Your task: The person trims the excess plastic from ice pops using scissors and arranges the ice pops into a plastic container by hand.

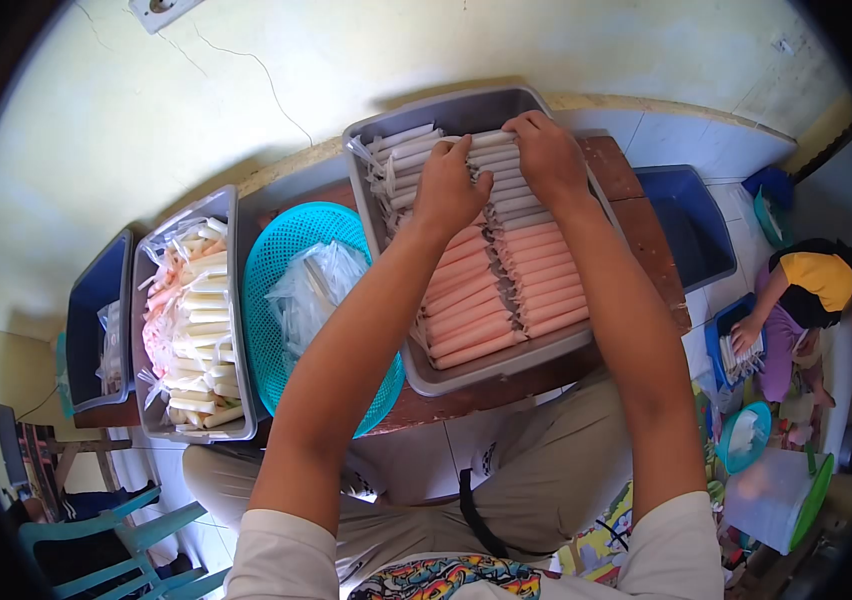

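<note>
A grey tub [506,372] in front of me holds rows of thin filled plastic tubes, pink ones [466,300] nearer me and whitish grey ones [511,190] farther off. Both hands are over the far rows. My left hand [454,188] has its fingers bent at one end of a whitish tube [492,139] near the far wall of the tub. At the other end of that tube, my right hand [546,158] has its fingertips curled on it. The undersides of both hands are hidden.
Left of the tub are a turquoise basket [271,250] with clear plastic bags, a grey bin [236,330] of cream and pink tubes, and a blue bin [96,290]. At right, a blue tub [686,220] and a person [806,290] bending over a small tub.
</note>
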`<state>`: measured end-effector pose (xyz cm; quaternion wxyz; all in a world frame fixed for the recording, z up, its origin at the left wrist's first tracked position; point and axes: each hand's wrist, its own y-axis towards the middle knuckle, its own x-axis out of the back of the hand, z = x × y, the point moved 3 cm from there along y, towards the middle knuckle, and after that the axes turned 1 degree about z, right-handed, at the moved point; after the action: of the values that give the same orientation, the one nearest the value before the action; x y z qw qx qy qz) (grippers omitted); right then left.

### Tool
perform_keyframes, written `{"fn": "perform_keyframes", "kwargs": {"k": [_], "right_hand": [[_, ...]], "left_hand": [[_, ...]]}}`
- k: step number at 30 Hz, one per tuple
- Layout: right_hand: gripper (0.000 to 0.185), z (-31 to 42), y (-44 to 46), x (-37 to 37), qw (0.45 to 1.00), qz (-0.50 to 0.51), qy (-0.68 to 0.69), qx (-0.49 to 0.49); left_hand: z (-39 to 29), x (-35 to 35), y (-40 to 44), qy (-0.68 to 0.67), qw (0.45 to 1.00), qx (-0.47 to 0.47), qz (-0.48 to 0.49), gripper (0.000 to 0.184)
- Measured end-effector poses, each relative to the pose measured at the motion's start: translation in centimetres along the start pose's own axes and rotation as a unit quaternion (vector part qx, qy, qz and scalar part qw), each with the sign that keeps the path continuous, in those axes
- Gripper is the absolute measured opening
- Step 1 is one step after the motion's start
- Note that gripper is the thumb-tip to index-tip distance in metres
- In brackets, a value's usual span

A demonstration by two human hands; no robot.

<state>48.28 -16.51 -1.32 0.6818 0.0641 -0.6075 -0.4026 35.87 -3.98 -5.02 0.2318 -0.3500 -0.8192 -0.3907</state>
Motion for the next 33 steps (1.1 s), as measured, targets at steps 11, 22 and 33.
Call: {"fn": "perform_keyframes", "kwargs": {"k": [11,22,33], "right_hand": [[0.022,-0.5,-0.6,-1.9,0.994,0.012,-0.102,0.028],[0.022,-0.7,-0.6,-2.8,0.986,0.029,-0.155,0.054],[0.022,-1.0,-0.7,-3.3,0.987,0.037,-0.143,0.058]], "left_hand": [[0.8,-0.4,-0.1,-0.003,0.998,-0.064,-0.021,0.055],[0.4,-0.4,-0.2,0.010,0.999,0.005,0.053,0.061],[0.5,-0.7,-0.6,-0.024,0.998,-0.040,0.046,0.050]]}}
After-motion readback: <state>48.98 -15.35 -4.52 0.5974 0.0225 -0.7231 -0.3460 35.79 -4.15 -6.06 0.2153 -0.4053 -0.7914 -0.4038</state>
